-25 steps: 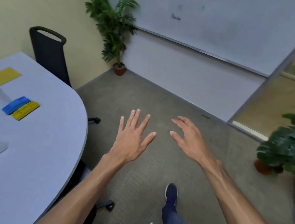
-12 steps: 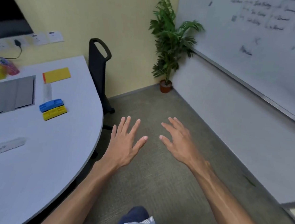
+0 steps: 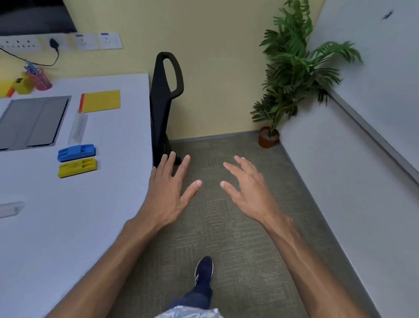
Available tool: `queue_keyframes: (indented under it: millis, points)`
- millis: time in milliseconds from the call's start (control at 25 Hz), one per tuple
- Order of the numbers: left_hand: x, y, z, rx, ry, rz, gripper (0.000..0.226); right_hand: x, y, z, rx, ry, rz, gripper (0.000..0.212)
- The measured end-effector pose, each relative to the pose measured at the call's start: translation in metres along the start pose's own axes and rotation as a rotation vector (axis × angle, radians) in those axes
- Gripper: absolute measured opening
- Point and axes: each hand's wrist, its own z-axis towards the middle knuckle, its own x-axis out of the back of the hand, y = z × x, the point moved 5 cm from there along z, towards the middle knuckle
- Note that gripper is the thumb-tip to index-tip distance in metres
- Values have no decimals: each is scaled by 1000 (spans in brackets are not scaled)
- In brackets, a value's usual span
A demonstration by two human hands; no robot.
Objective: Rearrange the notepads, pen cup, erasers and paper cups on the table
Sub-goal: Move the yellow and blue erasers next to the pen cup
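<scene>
Both hands empty beside the table
Left hand (image 3: 168, 193) and right hand (image 3: 248, 189) hover spread-fingered over carpet; blue eraser (image 3: 76, 152) lies just beside yellow eraser (image 3: 78, 167) on the table (image 3: 47, 234).

Pen cup (image 3: 40, 81) now in view; left hand (image 3: 166, 198) nears table (image 3: 47, 234).

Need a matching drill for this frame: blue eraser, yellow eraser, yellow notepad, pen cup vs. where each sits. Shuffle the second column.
Column 1
1. blue eraser
2. yellow eraser
3. yellow notepad
4. pen cup

Column 2
A. farthest back of the four
B. lies flat, orange strip along its left edge
C. nearest of the four
D. just behind its same-shaped twin

Pairs: 1-D, 2-C, 3-B, 4-A
</scene>
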Motion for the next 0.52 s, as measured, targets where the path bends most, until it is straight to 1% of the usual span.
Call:
queue_keyframes:
  millis: [120,240,520]
  points:
    - [5,-11,70,26,0,-9,72,8,15,76,10,-53,23,56]
    - [11,-21,136,41,28,-20,73,16,29,146,25,-55,36,58]
    - [14,-38,255,121,90,-29,76,26,58,289,63,-103,76,65]
